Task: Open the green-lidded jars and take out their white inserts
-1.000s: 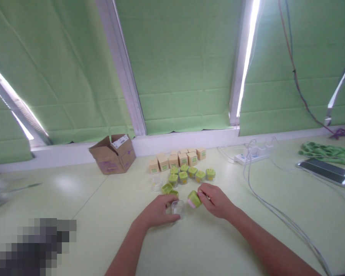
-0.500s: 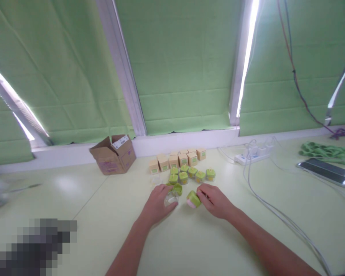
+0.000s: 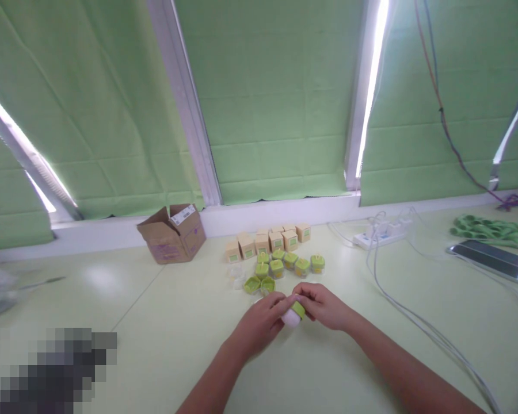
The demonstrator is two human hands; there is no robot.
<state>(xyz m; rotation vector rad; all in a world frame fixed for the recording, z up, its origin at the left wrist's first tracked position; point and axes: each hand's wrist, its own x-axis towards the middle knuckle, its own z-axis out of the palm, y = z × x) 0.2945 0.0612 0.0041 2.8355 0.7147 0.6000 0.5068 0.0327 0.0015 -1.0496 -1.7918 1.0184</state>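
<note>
Both my hands are closed on one small piece, a green lid with a whitish rounded part (image 3: 292, 317) below it. My left hand (image 3: 261, 322) grips it from the left, thumb and fingers over its near side. From the right, the fingertips of my right hand (image 3: 323, 306) pinch the green edge. The fingers cover much of the piece. Just beyond my left hand lie two hollow green lids, a left one (image 3: 252, 285) and a right one (image 3: 267, 286). Several clear containers with green lids (image 3: 277, 268) stand behind them. Clear plastic cups (image 3: 236, 275) lie to their left.
Several small tan boxes (image 3: 262, 241) stand in rows at the back. An open cardboard carton (image 3: 172, 236) is at the back left. To the right are a white power strip (image 3: 380, 237), trailing white cables (image 3: 414, 325), a dark phone-like slab (image 3: 492, 259) and green bands (image 3: 492, 229).
My left hand has left the clear cup and moved right to take hold of the green-lidded piece. My right hand has brought that piece slightly nearer to me.
</note>
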